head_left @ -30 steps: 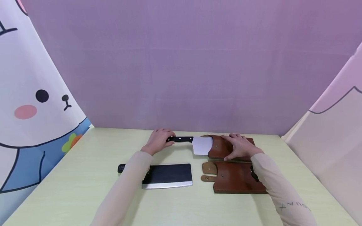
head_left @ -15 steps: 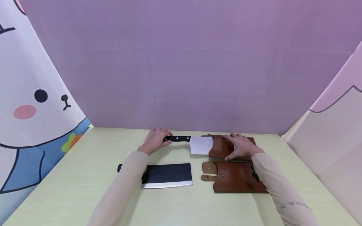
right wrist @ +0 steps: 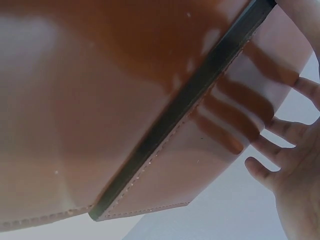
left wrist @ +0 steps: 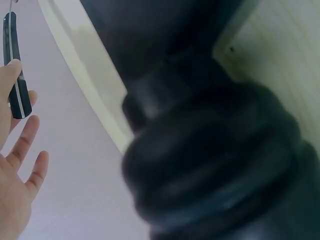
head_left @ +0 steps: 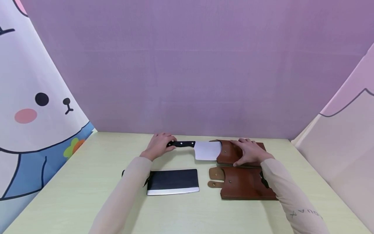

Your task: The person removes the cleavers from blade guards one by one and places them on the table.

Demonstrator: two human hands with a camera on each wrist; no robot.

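Note:
My left hand point(head_left: 157, 146) pinches the end of a black riveted handle between thumb and fingers. That handle belongs to a cleaver point(head_left: 205, 150) whose pale blade points right, its tip end hidden in a brown leather sheath point(head_left: 228, 152). Over this sheath lies my right hand point(head_left: 250, 152), gripping it with the thumb at the near edge and the fingers toward the far edge. In the left wrist view the cleaver's handle point(left wrist: 20, 95) shows between thumb and fingers, the other fingers spread. The right wrist view has the fingers at the sheath's point(right wrist: 200, 165) far edge.
A second, dark cleaver point(head_left: 173, 180) with a silver edge lies nearer, its handle mostly covered by the left sleeve. Right of it rests another brown sheath point(head_left: 245, 183) with its strap undone, partly under the right forearm. A purple cloth backdrop point(head_left: 187, 81) stands behind the table.
My left hand has shifted left with the cleaver, and more blade shows outside the sheath. The right hand and its sheath have moved slightly right.

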